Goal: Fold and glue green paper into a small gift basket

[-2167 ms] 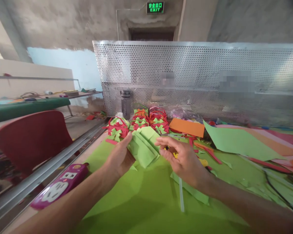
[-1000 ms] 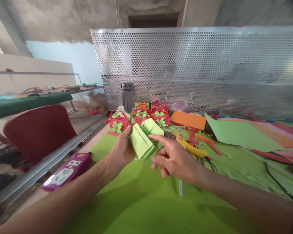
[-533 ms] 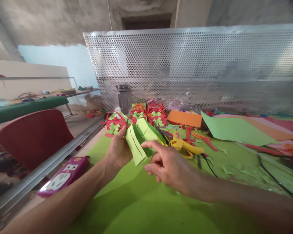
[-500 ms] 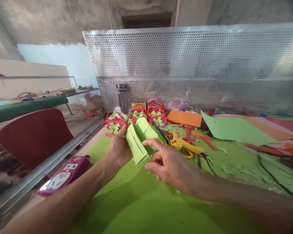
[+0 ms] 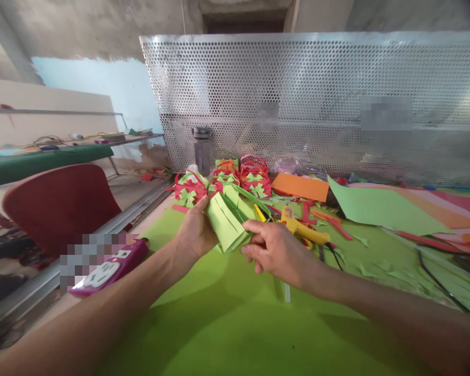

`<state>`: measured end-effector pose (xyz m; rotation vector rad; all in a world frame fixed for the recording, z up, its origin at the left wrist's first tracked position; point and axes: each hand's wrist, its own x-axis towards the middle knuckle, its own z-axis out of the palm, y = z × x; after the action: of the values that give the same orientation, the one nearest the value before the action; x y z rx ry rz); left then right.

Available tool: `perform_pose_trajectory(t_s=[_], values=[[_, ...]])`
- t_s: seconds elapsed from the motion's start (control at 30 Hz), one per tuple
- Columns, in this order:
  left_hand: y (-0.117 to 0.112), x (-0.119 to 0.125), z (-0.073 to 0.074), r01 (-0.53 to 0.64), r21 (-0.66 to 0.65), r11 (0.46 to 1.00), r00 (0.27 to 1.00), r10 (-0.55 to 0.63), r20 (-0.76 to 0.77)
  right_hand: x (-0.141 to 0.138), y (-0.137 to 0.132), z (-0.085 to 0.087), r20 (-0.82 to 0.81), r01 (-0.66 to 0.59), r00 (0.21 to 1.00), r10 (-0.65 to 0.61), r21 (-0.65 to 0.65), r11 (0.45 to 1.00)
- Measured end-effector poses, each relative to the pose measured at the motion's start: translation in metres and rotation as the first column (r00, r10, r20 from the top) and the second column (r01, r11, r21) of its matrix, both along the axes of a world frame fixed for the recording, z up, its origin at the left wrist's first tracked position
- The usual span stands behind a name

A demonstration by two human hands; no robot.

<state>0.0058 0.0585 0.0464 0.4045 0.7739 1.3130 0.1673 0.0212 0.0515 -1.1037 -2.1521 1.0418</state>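
Both of my hands hold a folded light-green paper piece (image 5: 227, 219) above the green table cover (image 5: 235, 324). My left hand (image 5: 194, 235) grips its left side with the thumb on top. My right hand (image 5: 276, 250) pinches its lower right edge, fingers curled. Just behind the paper lie several finished red-and-green paper baskets (image 5: 223, 183). A yellow glue gun (image 5: 303, 230) lies to the right of my right hand.
A perforated metal screen (image 5: 317, 104) stands along the back of the table, with a grey bottle (image 5: 202, 151) before it. Orange (image 5: 300, 187) and green (image 5: 379, 209) paper sheets and scraps lie right. A purple power strip (image 5: 109, 266) and a red chair (image 5: 58, 209) sit left.
My right hand has closed from an open reach to a pinch on the paper's lower right edge. The folded paper has been turned and drawn tighter between both hands.
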Motion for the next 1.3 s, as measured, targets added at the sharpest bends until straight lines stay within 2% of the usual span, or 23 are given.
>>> perform_pose_trajectory(t_s=[0.1,0.27,0.37,0.53,0.73,0.93,1.3], values=[[0.0,0.001,-0.002,0.002,0.008,1.0,1.0,-0.001,-0.015,0.001,0.004,-0.001,-0.042,-0.043,0.998,0.039,-0.108,0.993],[-0.002,0.003,-0.002,-0.028,-0.016,0.999,0.999,0.028,-0.032,0.003,0.011,-0.008,-0.051,-0.087,0.995,0.082,-0.115,0.99],[-0.002,0.004,-0.001,-0.04,-0.014,0.999,0.999,0.04,-0.033,0.003,0.012,-0.01,-0.068,-0.081,0.995,0.072,-0.151,0.985],[-0.002,0.004,-0.001,-0.048,0.002,0.999,0.997,0.048,-0.059,-0.001,0.011,-0.005,-0.128,-0.062,0.991,0.021,-0.321,0.945],[-0.005,0.003,0.001,-0.031,-0.006,1.0,0.999,0.031,-0.039,-0.001,0.008,-0.006,-0.148,-0.026,0.989,-0.005,-0.204,0.979],[-0.009,0.005,0.004,-0.014,0.007,1.0,1.0,0.014,-0.022,-0.004,0.002,-0.004,-0.153,0.012,0.987,-0.048,-0.227,0.974],[-0.007,0.005,0.0,-0.051,0.046,0.998,0.998,0.052,-0.035,-0.003,0.004,-0.004,-0.205,-0.086,0.978,-0.023,-0.504,0.86]])
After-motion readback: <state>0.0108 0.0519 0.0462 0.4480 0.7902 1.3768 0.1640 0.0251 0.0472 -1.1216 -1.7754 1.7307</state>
